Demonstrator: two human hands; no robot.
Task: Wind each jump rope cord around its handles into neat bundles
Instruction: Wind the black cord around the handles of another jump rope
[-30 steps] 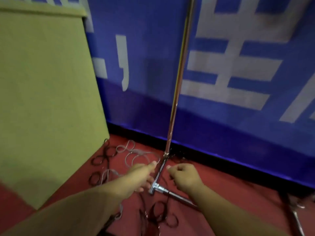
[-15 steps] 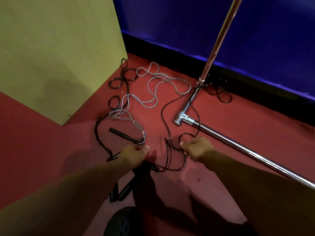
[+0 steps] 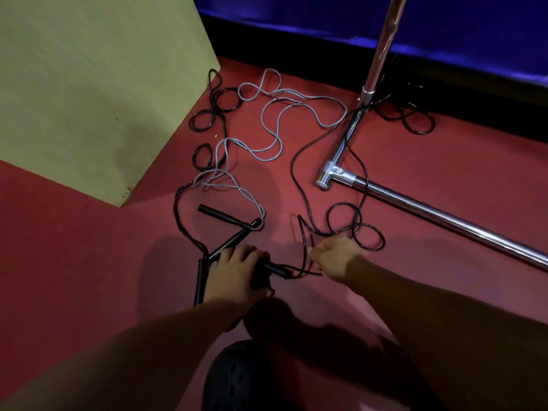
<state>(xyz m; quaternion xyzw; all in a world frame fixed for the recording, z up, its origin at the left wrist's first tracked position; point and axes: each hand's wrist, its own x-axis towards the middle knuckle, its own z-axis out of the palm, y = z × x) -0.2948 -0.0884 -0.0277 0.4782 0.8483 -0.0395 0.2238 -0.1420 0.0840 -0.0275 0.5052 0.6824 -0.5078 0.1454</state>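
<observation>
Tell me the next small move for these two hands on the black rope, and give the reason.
Probably the right hand should carry the black cord it pinches over the black handle held by the left hand, laying one turn. The handle is gripped, the cord leaves its end, and no turns show yet; loose loops lie beyond.

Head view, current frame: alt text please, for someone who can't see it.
A person's left hand grips a black jump rope handle on a red floor while the right hand pinches its black cord. A grey cord and more black handles lie tangled beyond, beside a chrome rack base.
</observation>
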